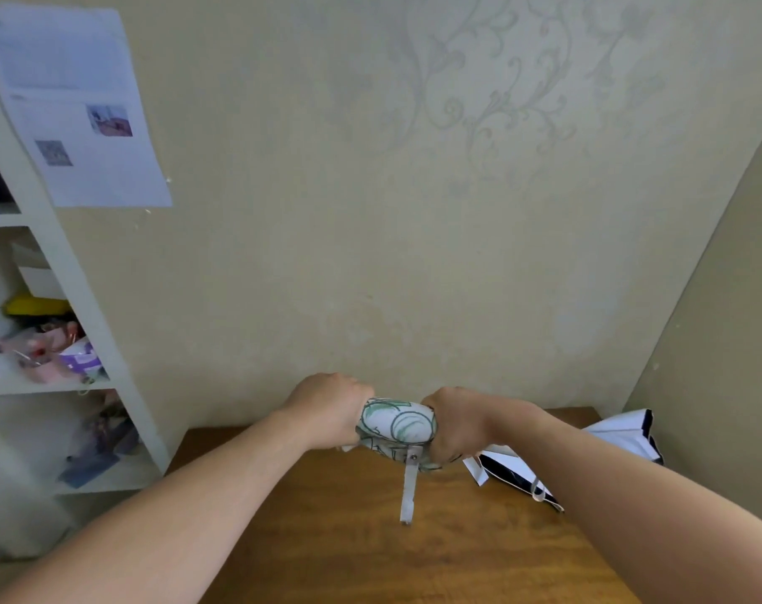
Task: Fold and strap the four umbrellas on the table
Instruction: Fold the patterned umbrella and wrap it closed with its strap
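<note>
Both-handed: left hand point(326, 407) and right hand point(462, 422) each grip an end of the green-print umbrella point(396, 422) above the surface point(348, 538), strap point(409, 486) dangling, white-black umbrella point(623, 433) beside

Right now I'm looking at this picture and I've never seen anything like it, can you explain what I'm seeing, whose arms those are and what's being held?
There is no machine here. A person wears a wide-angle camera on the head, looking forward and down, so the two bare arms are their own. The left hand and right hand grip the two ends of a folded umbrella with a green pattern, held above a wooden table. Its grey closing strap hangs loose, not yet fastened. To the right, partly behind the right arm, a white and dark umbrella lies on the table, unfolded. A white shelf stands at the left, with a printed sheet on the wall.
</note>
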### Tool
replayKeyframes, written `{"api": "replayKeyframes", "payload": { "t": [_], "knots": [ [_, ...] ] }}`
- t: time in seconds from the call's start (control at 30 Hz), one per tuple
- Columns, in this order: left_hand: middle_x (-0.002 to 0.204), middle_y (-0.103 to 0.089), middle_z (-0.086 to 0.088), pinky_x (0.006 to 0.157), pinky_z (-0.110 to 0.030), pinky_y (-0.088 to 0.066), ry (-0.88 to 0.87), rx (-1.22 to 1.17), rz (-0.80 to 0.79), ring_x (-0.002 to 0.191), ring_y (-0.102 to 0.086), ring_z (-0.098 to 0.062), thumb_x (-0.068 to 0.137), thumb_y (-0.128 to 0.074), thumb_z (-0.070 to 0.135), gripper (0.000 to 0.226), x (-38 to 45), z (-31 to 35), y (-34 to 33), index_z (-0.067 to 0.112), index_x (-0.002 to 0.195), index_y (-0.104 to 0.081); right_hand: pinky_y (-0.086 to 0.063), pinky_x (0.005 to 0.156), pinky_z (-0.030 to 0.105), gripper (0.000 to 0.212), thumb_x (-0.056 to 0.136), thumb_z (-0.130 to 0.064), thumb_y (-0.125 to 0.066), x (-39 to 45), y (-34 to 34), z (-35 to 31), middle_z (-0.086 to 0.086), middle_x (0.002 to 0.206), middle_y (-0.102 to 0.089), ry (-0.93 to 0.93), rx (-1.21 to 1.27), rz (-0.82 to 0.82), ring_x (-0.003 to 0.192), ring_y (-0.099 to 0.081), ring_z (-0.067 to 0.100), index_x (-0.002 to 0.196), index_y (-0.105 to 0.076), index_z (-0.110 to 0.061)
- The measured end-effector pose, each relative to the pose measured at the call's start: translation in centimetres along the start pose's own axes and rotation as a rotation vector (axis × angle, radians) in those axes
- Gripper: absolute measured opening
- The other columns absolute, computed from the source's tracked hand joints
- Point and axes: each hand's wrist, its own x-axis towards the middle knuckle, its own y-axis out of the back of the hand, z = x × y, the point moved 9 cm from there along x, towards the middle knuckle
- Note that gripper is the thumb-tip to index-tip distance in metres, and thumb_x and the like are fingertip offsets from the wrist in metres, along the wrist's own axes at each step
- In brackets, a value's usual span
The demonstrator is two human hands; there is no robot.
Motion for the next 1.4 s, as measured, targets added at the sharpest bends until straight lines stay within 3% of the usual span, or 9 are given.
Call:
{"api": "replayKeyframes", "payload": {
  "t": [0.17,0.3,0.57,0.73,0.87,0.97,1.07,1.27,1.4],
  "knots": [
    [0.084,-0.064,0.006,0.065,-0.035,-0.058,-0.003,-0.072,-0.012,0.075,-0.064,-0.019,0.075,-0.074,0.027,0.02,0.4,-1.4,-0.9,0.028,0.09,-0.06,-0.05,0.056,0.021,0.042,0.074,-0.045,-0.083,0.0,1.1,-1.4,-0.013,0.094,-0.07,0.002,-0.011,0.01,0.077,-0.067,0.005,0.11,-0.064,-0.035],
    [0.081,-0.066,0.006,0.061,-0.031,-0.056,0.023,-0.149,-0.017,0.072,-0.064,-0.018,0.075,-0.076,0.032,0.019,0.7,-2.0,-1.3,0.029,0.086,-0.061,-0.055,0.08,0.037,0.05,0.085,-0.062,-0.067,1.6,2.1,-5.0,-0.004,0.108,-0.071,0.102,-0.164,0.214,0.099,-0.066,0.022,0.123,-0.063,-0.031],
    [0.078,-0.069,0.002,0.059,-0.037,-0.056,0.057,-0.326,-0.074,0.071,-0.068,-0.02,0.069,-0.074,0.03,0.018,0.0,-5.9,-1.7,0.022,0.08,-0.062,-0.056,0.073,0.041,0.08,0.081,-0.076,-0.068,2.4,2.0,-4.0,-0.001,0.107,-0.062,0.119,-0.542,0.335,0.095,-0.065,0.029,0.142,-0.039,-0.033],
    [0.076,-0.071,0.001,0.053,-0.03,-0.044,0.05,-0.447,-0.143,0.061,-0.061,-0.017,0.066,-0.074,0.029,0.021,-0.2,-6.3,-3.0,0.018,0.078,-0.061,-0.05,0.065,0.037,0.042,0.09,-0.038,-0.067,2.7,2.2,-5.2,0.002,0.105,-0.063,0.024,-0.616,0.415,0.095,-0.066,0.033,0.126,-0.05,-0.025],
    [0.08,-0.068,0.008,0.059,-0.029,-0.048,0.013,-0.34,-0.109,0.071,-0.066,-0.016,0.072,-0.077,0.042,0.027,-0.1,-6.4,-2.5,0.029,0.083,-0.056,-0.048,0.064,0.035,0.031,0.087,-0.031,-0.064,2.9,2.2,-5.1,0.001,0.097,-0.062,-0.037,-0.601,0.387,0.089,-0.064,0.032,0.114,-0.053,-0.025],
    [0.099,-0.063,0.014,0.085,-0.034,-0.048,-0.091,-0.029,0.044,0.094,-0.058,-0.016,0.078,-0.075,0.056,0.037,-0.1,-5.6,-1.2,0.037,0.1,-0.052,-0.052,0.067,0.037,0.024,0.087,-0.033,-0.063,3.1,1.9,-4.7,-0.001,0.088,-0.054,-0.065,-0.55,0.342,0.081,-0.057,0.03,0.106,-0.053,-0.024],
    [0.131,-0.062,0.011,0.108,-0.041,-0.041,-0.132,-0.037,0.076,0.121,-0.054,-0.021,0.071,-0.07,0.064,0.079,0.3,-4.2,-0.8,0.039,0.143,-0.047,-0.058,0.073,0.039,0.019,0.086,-0.033,-0.062,3.9,1.6,-5.6,-0.001,0.084,-0.053,-0.058,-0.523,0.3,0.079,-0.056,0.028,0.097,-0.049,-0.024],
    [0.097,-0.067,0.009,0.07,-0.034,-0.049,-0.094,0.062,0.248,0.088,-0.067,-0.022,0.076,-0.072,0.058,0.042,0.2,-4.5,0.5,0.034,0.105,-0.054,-0.052,0.069,0.034,0.02,0.081,-0.037,-0.068,4.1,1.6,-7.5,0.001,0.088,-0.064,-0.039,-0.339,0.22,0.083,-0.061,0.027,0.087,-0.055,-0.024],
    [0.098,-0.067,0.009,0.072,-0.033,-0.048,-0.019,0.092,0.336,0.088,-0.066,-0.022,0.083,-0.07,0.046,0.028,-1.0,-6.9,1.1,0.032,0.101,-0.055,-0.052,0.067,0.032,0.024,0.078,-0.044,-0.073,4.1,1.7,-6.6,-0.003,0.086,-0.069,-0.023,-0.176,0.177,0.08,-0.065,0.022,0.085,-0.061,-0.025]
  ]
}}
